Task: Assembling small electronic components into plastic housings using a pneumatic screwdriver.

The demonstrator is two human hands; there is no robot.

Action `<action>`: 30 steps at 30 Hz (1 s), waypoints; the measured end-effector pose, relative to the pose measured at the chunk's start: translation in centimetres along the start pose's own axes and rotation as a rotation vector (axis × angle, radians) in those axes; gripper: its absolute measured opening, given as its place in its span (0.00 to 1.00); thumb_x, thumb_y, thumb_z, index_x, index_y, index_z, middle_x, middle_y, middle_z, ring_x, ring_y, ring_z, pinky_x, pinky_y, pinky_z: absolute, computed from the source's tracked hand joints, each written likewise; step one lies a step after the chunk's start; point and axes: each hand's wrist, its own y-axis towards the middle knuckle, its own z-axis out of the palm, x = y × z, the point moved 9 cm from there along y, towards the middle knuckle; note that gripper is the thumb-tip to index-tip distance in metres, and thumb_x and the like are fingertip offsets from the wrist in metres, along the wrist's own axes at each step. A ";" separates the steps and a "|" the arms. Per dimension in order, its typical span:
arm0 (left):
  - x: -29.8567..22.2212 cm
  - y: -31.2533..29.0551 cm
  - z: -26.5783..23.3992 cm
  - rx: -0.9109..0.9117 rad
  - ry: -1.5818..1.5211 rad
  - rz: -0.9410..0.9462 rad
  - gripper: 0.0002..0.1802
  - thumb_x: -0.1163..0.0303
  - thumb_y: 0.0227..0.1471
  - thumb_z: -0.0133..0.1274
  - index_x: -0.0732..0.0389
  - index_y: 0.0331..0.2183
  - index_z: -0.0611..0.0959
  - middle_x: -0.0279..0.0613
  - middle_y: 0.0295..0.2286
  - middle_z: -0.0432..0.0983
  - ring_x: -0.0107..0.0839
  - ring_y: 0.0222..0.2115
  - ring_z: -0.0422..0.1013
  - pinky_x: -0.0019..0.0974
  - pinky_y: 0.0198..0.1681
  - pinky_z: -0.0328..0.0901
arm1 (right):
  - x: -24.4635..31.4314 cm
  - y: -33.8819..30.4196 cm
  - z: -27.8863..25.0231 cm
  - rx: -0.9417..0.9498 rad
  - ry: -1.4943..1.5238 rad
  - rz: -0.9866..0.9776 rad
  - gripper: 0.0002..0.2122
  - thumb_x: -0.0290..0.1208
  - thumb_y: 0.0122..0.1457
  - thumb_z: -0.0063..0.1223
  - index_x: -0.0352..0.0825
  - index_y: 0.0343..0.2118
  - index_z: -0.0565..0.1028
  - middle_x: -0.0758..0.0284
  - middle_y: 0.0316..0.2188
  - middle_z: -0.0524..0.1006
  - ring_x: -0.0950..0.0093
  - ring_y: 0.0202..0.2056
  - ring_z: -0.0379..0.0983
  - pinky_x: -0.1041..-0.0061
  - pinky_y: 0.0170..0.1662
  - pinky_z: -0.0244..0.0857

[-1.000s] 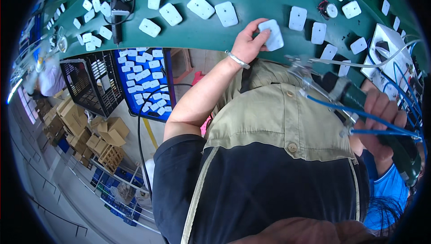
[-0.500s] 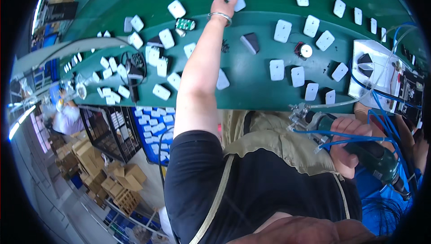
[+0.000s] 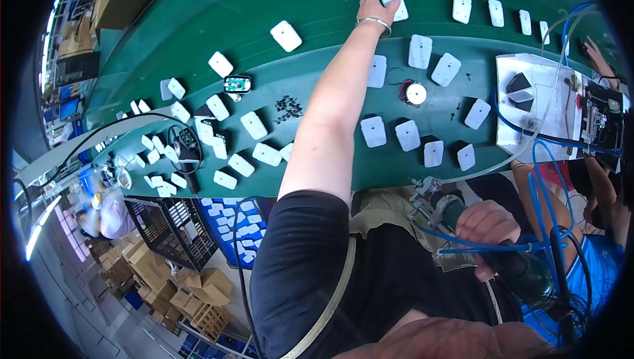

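Stretched far out over the green surface, my left hand (image 3: 376,9) has its fingers apart, and the thumb rests against the left side of a white rounded case (image 3: 397,7). No clear grip on that case shows. Close to my body on the right, my right hand (image 3: 487,224) is wrapped round a dark green power screwdriver (image 3: 452,212) with a metal front end and blue hoses. Under my left forearm, another white case (image 3: 377,71) is partly hidden. Just right of it lies a round white part with red and black wires (image 3: 415,93).
Several white cases (image 3: 253,125) stand about the green bench (image 3: 317,154); a row of them (image 3: 461,9) lies along the far strip. Small black screws (image 3: 288,108) and an open case with a circuit board (image 3: 237,85) are left. At right, a white tray (image 3: 512,124), hoses and another person's hand (image 3: 599,62).
My left hand has moved right with the white case beside it, and its fingers look looser on it. My right hand and the screwdriver have shifted slightly left and down. The whole view has turned.
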 end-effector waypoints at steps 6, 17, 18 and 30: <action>-2.8 0.6 3.1 0.072 0.139 0.069 0.28 0.55 0.36 0.52 0.55 0.43 0.71 0.46 0.35 0.71 0.41 0.37 0.67 0.37 0.41 0.62 | 0.7 -1.6 -0.6 -0.011 -0.032 0.021 0.18 0.28 0.33 0.62 0.28 0.26 0.66 0.62 0.17 0.69 0.69 0.18 0.67 0.73 0.23 0.65; -1.7 -13.1 -7.3 0.271 -0.361 0.089 0.20 0.67 0.37 0.57 0.60 0.36 0.75 0.36 0.27 0.73 0.22 0.27 0.68 0.26 0.30 0.64 | 1.3 -2.0 0.2 -0.213 -0.168 0.061 0.20 0.36 0.41 0.58 0.31 0.32 0.63 0.65 0.20 0.69 0.71 0.23 0.65 0.71 0.29 0.61; -0.4 -15.5 -8.3 0.270 -0.358 0.139 0.20 0.67 0.37 0.57 0.60 0.37 0.75 0.36 0.27 0.73 0.22 0.27 0.68 0.25 0.30 0.64 | 0.8 -2.0 0.2 -0.210 -0.141 0.086 0.20 0.36 0.41 0.58 0.31 0.32 0.63 0.65 0.20 0.69 0.71 0.23 0.65 0.71 0.29 0.61; 11.7 -36.3 -7.5 0.307 -0.853 -0.476 0.21 0.68 0.32 0.61 0.62 0.34 0.76 0.31 0.19 0.68 0.18 0.20 0.63 0.23 0.24 0.62 | -1.7 -0.8 2.5 -0.219 -0.148 0.059 0.24 0.57 0.38 0.53 0.40 0.27 0.63 0.75 0.17 0.62 0.80 0.20 0.57 0.79 0.24 0.51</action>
